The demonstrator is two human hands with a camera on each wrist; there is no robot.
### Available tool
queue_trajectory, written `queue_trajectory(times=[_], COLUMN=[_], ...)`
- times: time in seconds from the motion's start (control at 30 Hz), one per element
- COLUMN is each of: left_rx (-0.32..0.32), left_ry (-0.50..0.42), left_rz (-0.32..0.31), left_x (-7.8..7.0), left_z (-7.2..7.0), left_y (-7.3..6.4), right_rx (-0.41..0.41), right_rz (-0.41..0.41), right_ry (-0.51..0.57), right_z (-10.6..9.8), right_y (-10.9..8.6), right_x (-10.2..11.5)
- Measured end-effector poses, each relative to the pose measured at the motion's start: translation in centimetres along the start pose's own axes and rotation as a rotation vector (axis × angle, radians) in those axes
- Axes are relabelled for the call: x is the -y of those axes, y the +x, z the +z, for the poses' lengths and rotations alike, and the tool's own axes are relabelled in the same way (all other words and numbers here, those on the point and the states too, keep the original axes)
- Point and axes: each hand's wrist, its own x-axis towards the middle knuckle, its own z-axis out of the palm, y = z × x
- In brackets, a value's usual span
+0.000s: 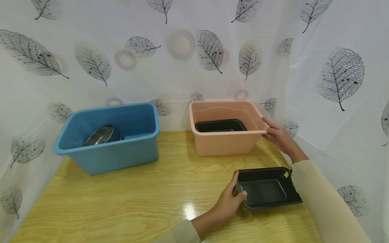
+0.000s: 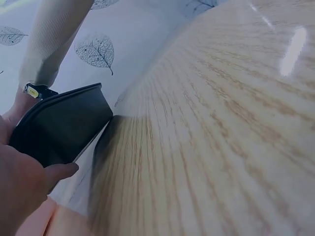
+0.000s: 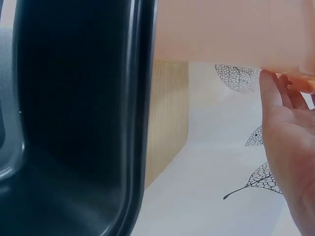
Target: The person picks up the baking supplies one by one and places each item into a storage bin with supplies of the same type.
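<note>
My left hand [image 1: 228, 202] grips the near left end of a black rectangular baking tray [image 1: 262, 189], thumb over its rim. The left wrist view shows the tray [image 2: 64, 125] from the side, near the table's edge; whether its far end touches the table I cannot tell. My right hand [image 1: 281, 137] holds the right rim of a pink plastic tub [image 1: 225, 144]; the right wrist view shows its fingers at the rim's underside. Inside the pink tub lies another black tray [image 1: 220, 125]. The right sleeve hides the held tray's right end.
A blue tub [image 1: 118, 157] stands on the left of the wooden table [image 1: 121, 202], with a shiny metal bowl [image 1: 103, 135] tilted inside it. A white leaf-printed sheet [image 1: 182, 77] hangs behind the table and along its sides.
</note>
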Motion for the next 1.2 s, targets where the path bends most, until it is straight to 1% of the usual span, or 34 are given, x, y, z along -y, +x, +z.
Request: queue_trajectory(times=[0.13, 0.27, 0.4, 0.5, 0.63, 0.77, 0.93, 1.1, 1.2], left_rx=[-0.017, -0.015, 0.017, 0.032, 0.013, -0.006, -0.006, -0.004, 0.015], left_ry=[-0.067, -0.144, -0.292, -0.361, -0.327, -0.326, -0.320, -0.240, -0.228], left_rz=[0.011, -0.008, -0.025, -0.020, 0.008, 0.006, -0.006, 0.000, 0.018], left_x=[0.3, 0.3, 0.1, -0.2, -0.5, -0.6, -0.9, -1.6, -2.0], left_z=[-0.3, -1.0, -2.0, -2.9, -4.0, -5.1, -6.6, -8.3, -9.1], left_y=[0.3, 0.5, 0.3, 0.1, -0.4, -0.9, -1.6, -2.3, -2.7], right_rx=[0.008, 0.012, 0.010, 0.015, 0.020, 0.021, 0.012, 0.023, 0.029], right_rz=[-0.005, -0.007, -0.003, -0.001, -0.002, 0.001, 0.015, 0.005, -0.006], right_ry=[0.003, -0.004, 0.002, 0.010, 0.001, -0.005, 0.015, 0.004, 0.011], right_z=[0.0, -0.1, -0.2, -0.2, -0.2, -0.2, -0.2, -0.3, -0.3], right_y=[0.0, 0.0, 0.0, 0.1, 0.1, 0.0, 0.0, 0.0, 0.0], right_x=[0.0, 0.0, -0.1, -0.1, -0.1, 0.0, 0.1, 0.0, -0.1])
